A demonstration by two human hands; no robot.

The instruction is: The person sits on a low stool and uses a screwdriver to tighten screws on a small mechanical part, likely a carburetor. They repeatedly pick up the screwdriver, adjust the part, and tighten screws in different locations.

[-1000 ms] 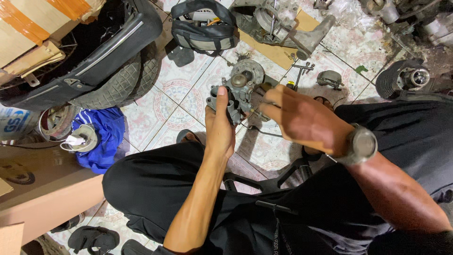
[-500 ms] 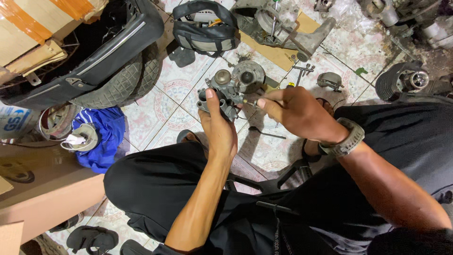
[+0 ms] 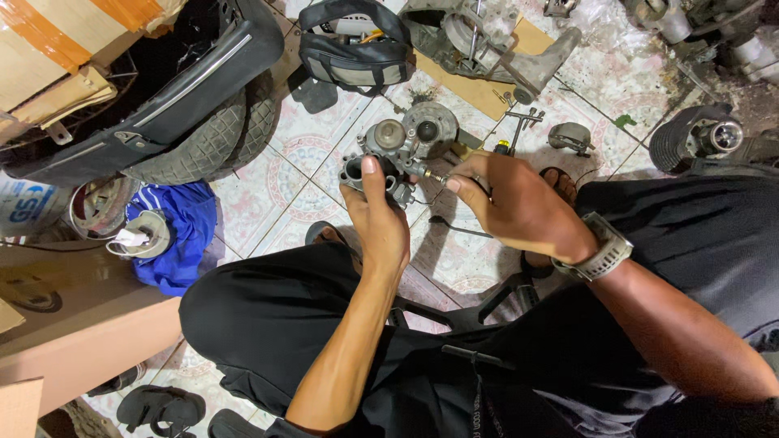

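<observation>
My left hand [image 3: 380, 219] grips a grey metal carburettor body [image 3: 381, 158] from below, thumb resting on its round bore, held over the tiled floor in front of my knees. My right hand [image 3: 519, 207], a grey watch on the wrist, pinches a small brass screw with a spring [image 3: 435, 175] between thumb and fingertips, right at the carburettor's right side. Whether the screw is threaded into the body is too small to tell. Behind the carburettor a round grey metal part [image 3: 430, 123] lies on the floor.
A tyre [image 3: 213, 138] and black seat [image 3: 174, 97] lie at left, a black bag [image 3: 355, 50] and an engine casing on cardboard [image 3: 487, 49] ahead, a finned cylinder [image 3: 696, 142] at right. Blue cloth [image 3: 180, 235], a wooden box [image 3: 77, 324] and sandals [image 3: 162, 405] sit near my left leg.
Both hands have shifted slightly left and up with the carburettor. My right hand has drawn back from covering it and now holds the small screw at its side.
</observation>
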